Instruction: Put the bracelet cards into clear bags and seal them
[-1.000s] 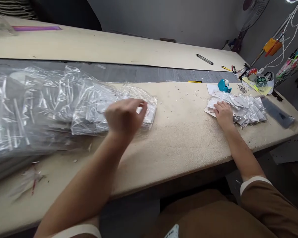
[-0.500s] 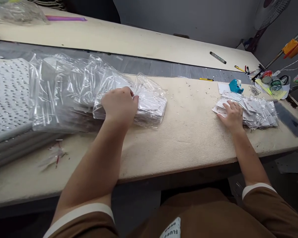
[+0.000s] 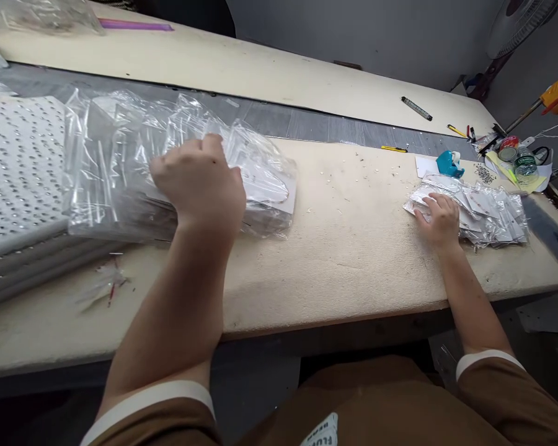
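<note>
Clear poly bag pile: left hand has moved further onto it, fingers bunched on the plastic. Well right of it, right hand lies open, fingers flat on small packets.

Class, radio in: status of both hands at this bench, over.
Left hand curled on clear plastic bags. Right hand resting on small heap of clear packets. Perforated white boards lie beside the bags.

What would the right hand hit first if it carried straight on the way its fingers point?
The right hand rests on the pile of small clear bags; past their edge, the white card looks next in line, though depth is unclear.
</note>
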A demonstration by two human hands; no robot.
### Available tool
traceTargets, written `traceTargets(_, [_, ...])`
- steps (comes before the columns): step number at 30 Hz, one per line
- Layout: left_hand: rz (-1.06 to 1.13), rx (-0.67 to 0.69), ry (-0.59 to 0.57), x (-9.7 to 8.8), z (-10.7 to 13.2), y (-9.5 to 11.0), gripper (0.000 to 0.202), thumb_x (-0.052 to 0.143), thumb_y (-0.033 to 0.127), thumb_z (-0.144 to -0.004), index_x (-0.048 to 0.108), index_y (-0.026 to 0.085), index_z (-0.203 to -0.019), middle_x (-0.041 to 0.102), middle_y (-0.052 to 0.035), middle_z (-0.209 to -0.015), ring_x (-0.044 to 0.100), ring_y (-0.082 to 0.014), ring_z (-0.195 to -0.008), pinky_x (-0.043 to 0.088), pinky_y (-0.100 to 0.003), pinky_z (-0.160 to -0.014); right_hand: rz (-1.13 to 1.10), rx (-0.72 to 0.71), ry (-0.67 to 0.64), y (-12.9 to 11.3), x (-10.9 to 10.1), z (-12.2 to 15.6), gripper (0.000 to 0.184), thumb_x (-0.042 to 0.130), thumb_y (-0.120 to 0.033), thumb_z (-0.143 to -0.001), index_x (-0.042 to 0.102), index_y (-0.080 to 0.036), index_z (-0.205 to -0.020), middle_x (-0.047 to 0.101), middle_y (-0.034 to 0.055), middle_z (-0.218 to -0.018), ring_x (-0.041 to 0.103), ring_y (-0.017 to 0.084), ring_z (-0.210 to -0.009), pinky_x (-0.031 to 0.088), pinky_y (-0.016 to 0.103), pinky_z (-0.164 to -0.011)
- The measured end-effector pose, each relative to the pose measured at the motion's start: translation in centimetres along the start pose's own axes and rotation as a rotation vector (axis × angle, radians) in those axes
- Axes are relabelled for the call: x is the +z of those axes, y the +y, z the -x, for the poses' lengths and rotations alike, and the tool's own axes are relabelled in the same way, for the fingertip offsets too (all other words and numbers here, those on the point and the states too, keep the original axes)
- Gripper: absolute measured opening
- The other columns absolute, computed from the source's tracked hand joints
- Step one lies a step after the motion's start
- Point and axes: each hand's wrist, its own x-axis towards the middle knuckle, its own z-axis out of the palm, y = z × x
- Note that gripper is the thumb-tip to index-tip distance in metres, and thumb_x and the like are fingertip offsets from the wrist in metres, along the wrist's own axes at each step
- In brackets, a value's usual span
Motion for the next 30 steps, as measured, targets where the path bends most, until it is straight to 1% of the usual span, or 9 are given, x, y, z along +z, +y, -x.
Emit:
traceTargets(3, [-0.031,0.298,0.050,1.1,2.0,1.8,0.040,0.049,0.021,-0.098,0.060,0.009,-0.134,0.059,-0.0182,-0.143,0.055,-0.0350,-0.131,0.038,-0.053,-0.114,0.010,-0.035,-0.011,-0.6,0.0,0.0,0.033,0.058,-0.035,-0.093,0.072,-0.014,-0.115,0.069,0.0162,-0.129,0.057,0.034,-0.126,0.043,0.049,-0.108])
traceTargets(5, [-0.060,0.555,-0.073,2.9,3.1,2.9,0.039,0.049,0.027,-0.099,0.062,0.012,-0.133,0.056,-0.0162,-0.148,0.051,-0.0321,-0.137,0.037,-0.048,-0.117,0.006,-0.063,-0.030,-1.0,0.0,0.1,0.032,0.057,-0.034,-0.094,0.072,-0.014,-0.114,0.069,0.0161,-0.128,0.058,0.033,-0.125,0.043,0.047,-0.108])
traceTargets(7, [-0.132,0.713,-0.214,5.0,3.6,3.5,0.041,0.051,0.030,-0.098,0.063,0.010,-0.132,0.052,-0.0175,-0.151,0.045,-0.0324,-0.142,0.035,-0.046,-0.118,-0.001,-0.084,-0.050,-1.3,0.1,0.1,0.030,0.057,-0.033,-0.095,0.072,-0.015,-0.113,0.069,0.0157,-0.128,0.058,0.031,-0.125,0.042,0.046,-0.109])
traceTargets(10, [-0.208,0.725,-0.270,7.4,3.4,3.4,0.038,0.044,0.018,-0.096,0.067,0.013,-0.125,0.058,-0.0179,-0.144,0.049,-0.0330,-0.138,0.034,-0.047,-0.116,0.005,-0.110,-0.059,-1.5,0.1,0.1,0.028,0.058,-0.031,-0.095,0.072,-0.016,-0.113,0.069,0.0148,-0.129,0.057,0.031,-0.126,0.040,0.048,-0.113])
traceTargets(14, [-0.184,0.659,-0.269,8.3,2.0,2.5,0.043,0.035,0.004,-0.089,0.073,0.014,-0.105,0.068,-0.0189,-0.120,0.059,-0.0313,-0.118,0.039,-0.045,-0.106,0.019,-0.135,-0.096,-1.3,0.2,0.1,0.025,0.059,-0.026,-0.093,0.072,-0.017,-0.113,0.068,0.0133,-0.131,0.055,0.031,-0.129,0.037,0.050,-0.115])
traceTargets(21, [-0.219,0.622,-0.252,9.0,0.8,1.4,0.043,0.035,0.005,-0.087,0.075,0.014,-0.102,0.067,-0.0201,-0.122,0.056,-0.0335,-0.122,0.037,-0.048,-0.109,0.025,-0.091,-0.136,-1.1,0.4,-0.1,0.026,0.052,-0.020,-0.097,0.076,-0.019,-0.103,0.069,0.0092,-0.132,0.054,0.031,-0.130,0.039,0.048,-0.115])
traceTargets(24, [-0.134,0.624,-0.231,8.8,1.0,1.5,0.041,0.036,0.009,-0.089,0.074,0.013,-0.103,0.065,-0.0220,-0.129,0.057,-0.0351,-0.125,0.038,-0.052,-0.111,0.021,-0.053,-0.146,-1.2,0.4,-0.3,0.027,0.050,-0.019,-0.097,0.077,-0.019,-0.101,0.069,0.0092,-0.133,0.054,0.031,-0.131,0.040,0.049,-0.114])
traceTargets(27, [0.081,0.654,-0.086,7.8,1.5,2.1,0.035,0.040,0.018,-0.094,0.072,0.020,-0.109,0.052,-0.0154,-0.151,0.047,-0.0359,-0.141,0.020,-0.062,-0.123,0.016,-0.015,-0.158,-1.5,0.3,-0.3,0.027,0.050,-0.017,-0.096,0.077,-0.018,-0.099,0.069,0.0096,-0.133,0.054,0.031,-0.131,0.041,0.049,-0.113])
traceTargets(30, [0.243,0.741,0.000,6.6,2.0,2.8,0.027,0.045,0.026,-0.098,0.071,0.028,-0.106,0.049,-0.0050,-0.156,0.040,-0.0316,-0.149,0.002,-0.066,-0.127,0.044,0.028,-0.115,-1.7,0.2,-0.2,0.029,0.049,-0.015,-0.096,0.078,-0.019,-0.094,0.069,0.0102,-0.133,0.053,0.032,-0.134,0.036,0.054,-0.118])
